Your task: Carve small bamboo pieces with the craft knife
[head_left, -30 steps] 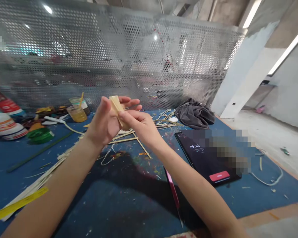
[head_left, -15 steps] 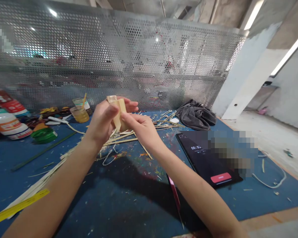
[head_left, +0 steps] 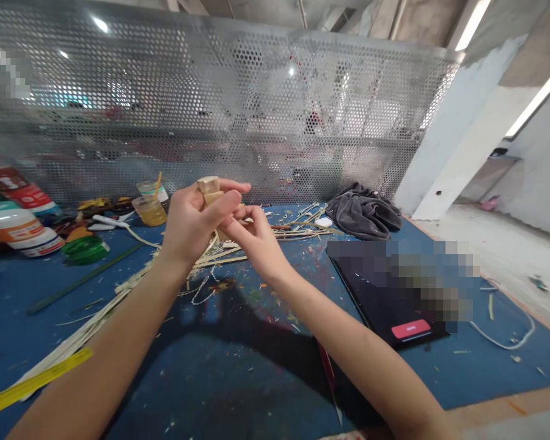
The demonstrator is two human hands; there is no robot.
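Gripping pale wood-like pieces (head_left: 209, 184) with its thumb and fingers, the left hand (head_left: 189, 220) holds them above the worktop (head_left: 229, 394), their upper ends showing past the thumb. The right hand (head_left: 260, 244) pinches their lower part, just beside the left. Thin pale strips (head_left: 229, 261) lie beyond the hands, near a crumpled gray cloth (head_left: 364, 211); a dark-screened device (head_left: 382, 305) rests beside the right forearm.

Strip light (head_left: 473, 24), two o'clock: glaring. Shadow (head_left: 256, 333), six o'clock: dark, soft-edged. Mesh (head_left: 266, 104), twelve o'clock: hazy. Pixelation (head_left: 9, 76), ten o'clock.
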